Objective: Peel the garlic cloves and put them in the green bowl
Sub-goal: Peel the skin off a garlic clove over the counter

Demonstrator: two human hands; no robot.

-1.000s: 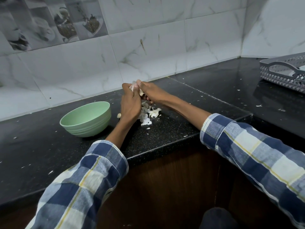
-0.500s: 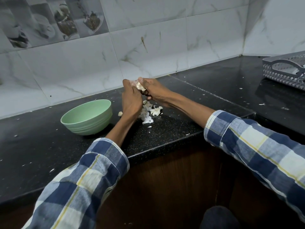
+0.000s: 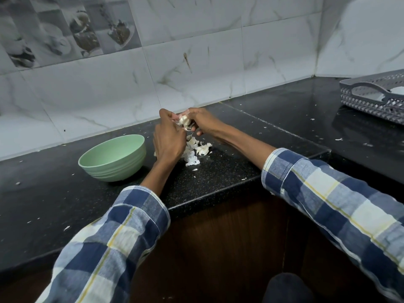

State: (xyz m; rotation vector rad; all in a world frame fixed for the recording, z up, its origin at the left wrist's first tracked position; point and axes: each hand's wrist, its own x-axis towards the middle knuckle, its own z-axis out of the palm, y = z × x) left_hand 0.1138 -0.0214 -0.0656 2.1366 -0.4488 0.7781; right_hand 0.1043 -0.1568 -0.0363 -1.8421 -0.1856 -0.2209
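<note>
Peeling proceeds above the countertop (image 3: 218, 182); the garlic clove (image 3: 184, 121) is pinched between left hand (image 3: 169, 141) and right hand (image 3: 202, 121), just right of the green bowl (image 3: 113, 158); skin is best stripped over the peel pile (image 3: 194, 150).

Both forearms are extended forward from rolled plaid sleeves, the left hand (image 3: 169, 139) and right hand (image 3: 202, 121) raised and brought together, fingertips pinched on a garlic clove (image 3: 184, 121).

No readable text, label or number shows anywhere, as far as visible.
</note>
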